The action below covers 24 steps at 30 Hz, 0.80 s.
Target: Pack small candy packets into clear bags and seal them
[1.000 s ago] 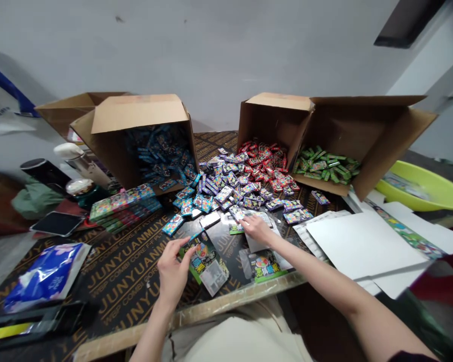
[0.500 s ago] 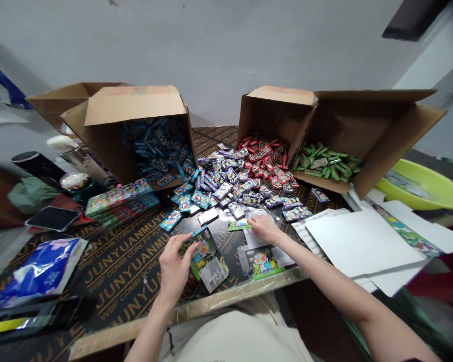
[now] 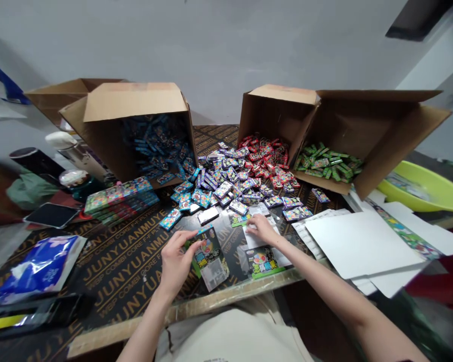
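Left fingers [image 3: 187, 239]: closed on the top edge of a printed clear bag [image 3: 211, 261], thumb and fingertips pinching it. A small blue pack [image 3: 205, 232] sits at that edge, right at the fingertips.
Left hand [image 3: 175, 264]: nearer the person than the purple pack pile [image 3: 230, 183], slightly to its left.
Printed clear bag: flat on the bench [image 3: 128, 266], on the near side of the purple pack pile, close to the bench edge.
Right fingers [image 3: 251, 226]: laid on a loose stack of clear bags [image 3: 258, 240]; pinching or only resting, cannot tell.
Right hand [image 3: 263, 230]: just in front of the purple pack pile, toward its right.
Second printed bag [image 3: 263, 262]: near side of the pile, just beside the right wrist.
Blue-pack carton [image 3: 136, 108]: tipped on its side, left of the pile, blue packs spilling toward it.
Red-pack carton [image 3: 275, 113]: behind and right of the pile; its red packs [image 3: 266, 158] run into the pile.
Green-pack carton [image 3: 370, 130]: further right of the pile, also on its side.
White card sheets [image 3: 362, 241]: right of the pile, near the bench edge.
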### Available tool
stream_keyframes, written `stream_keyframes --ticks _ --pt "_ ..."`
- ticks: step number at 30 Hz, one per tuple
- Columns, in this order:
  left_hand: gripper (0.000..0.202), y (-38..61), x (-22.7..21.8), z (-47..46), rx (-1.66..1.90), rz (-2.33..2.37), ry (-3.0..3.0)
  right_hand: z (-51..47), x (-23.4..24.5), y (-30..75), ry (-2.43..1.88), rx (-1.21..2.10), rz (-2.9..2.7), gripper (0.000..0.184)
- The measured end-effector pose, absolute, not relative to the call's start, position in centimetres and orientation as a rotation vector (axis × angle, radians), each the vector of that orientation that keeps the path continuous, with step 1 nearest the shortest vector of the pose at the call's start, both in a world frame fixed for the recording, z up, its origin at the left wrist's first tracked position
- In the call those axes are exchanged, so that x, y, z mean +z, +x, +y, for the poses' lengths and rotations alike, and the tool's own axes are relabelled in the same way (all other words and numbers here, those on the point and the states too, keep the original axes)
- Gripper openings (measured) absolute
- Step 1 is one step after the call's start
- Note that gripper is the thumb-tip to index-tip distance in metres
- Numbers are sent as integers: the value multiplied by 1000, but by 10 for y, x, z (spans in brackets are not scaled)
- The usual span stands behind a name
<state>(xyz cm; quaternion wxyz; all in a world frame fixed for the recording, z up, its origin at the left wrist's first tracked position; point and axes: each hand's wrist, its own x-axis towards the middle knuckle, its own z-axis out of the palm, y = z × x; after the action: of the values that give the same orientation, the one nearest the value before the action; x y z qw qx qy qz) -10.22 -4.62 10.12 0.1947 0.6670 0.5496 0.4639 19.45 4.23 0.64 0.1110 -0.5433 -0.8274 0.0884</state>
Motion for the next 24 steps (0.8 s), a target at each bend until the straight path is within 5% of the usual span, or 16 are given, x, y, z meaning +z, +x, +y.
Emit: stream_keyframes --ticks 4,17,22,24 --pt "15 -102 109 -37 1277 1457 1927 46 -3 194 -1581 350 -2357 22" --pt "10 -89 125 -18 1196 1289 2018 30 -9 191 -1414 439 -2173 8" --pt "11 -88 118 -19 1139 1217 2041 27 -11 188 -1440 442 -2087 27" --pt "12 -87 114 -22 1099 1202 2043 25 -11 187 -1450 439 -2077 22"
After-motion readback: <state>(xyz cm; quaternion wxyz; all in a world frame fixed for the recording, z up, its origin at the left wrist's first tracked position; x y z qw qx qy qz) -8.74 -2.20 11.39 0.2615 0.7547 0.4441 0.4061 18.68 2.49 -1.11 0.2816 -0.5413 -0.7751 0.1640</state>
